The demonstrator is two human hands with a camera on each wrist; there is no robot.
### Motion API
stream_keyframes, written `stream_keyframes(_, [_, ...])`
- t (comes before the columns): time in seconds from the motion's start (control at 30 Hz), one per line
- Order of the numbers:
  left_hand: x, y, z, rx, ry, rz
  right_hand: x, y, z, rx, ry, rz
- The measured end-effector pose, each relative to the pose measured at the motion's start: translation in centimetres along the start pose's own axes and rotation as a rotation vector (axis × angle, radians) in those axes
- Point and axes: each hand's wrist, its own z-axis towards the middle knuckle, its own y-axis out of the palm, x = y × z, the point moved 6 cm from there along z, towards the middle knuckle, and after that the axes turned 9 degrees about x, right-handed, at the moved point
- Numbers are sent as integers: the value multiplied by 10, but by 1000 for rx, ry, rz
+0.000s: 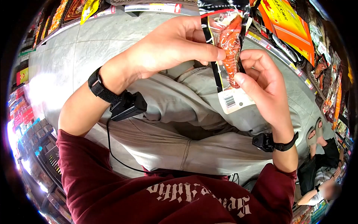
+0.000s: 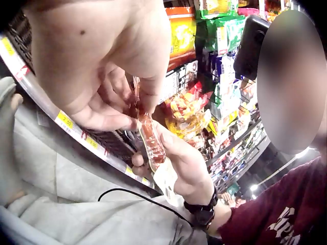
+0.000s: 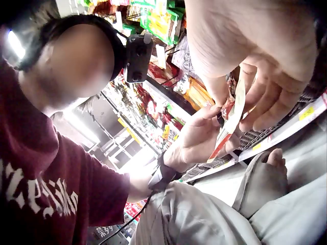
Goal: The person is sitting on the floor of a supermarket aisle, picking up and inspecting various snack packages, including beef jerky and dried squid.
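Plainly, the left hand (image 1: 164, 47) and right hand (image 1: 267, 80) pinch the packet (image 1: 232, 37) by opposite edges in their fingers (image 1: 209, 51), floor (image 1: 100, 31) spreading leftward.

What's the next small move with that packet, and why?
Probably ease the right hand off the packet: the left hand also pinches it, so one grip might be enough to turn or carry it.

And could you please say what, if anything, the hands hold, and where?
A clear-fronted snack packet: left hand grips its middle, right hand its edge near the barcode.
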Motion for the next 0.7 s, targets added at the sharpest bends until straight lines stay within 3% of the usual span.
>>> stream_keyframes(0.13, [-5,7,-2,-57,16,-38,-3,2,0,-21,-38,-6])
stream_keyframes(0.2, [-8,15,-3,-97,155,-213,-2,1,0,-6,-29,4])
stream_keyframes(0.7, [-10,22,-6,-125,94,-138,2,1,-2,-60,-23,-47])
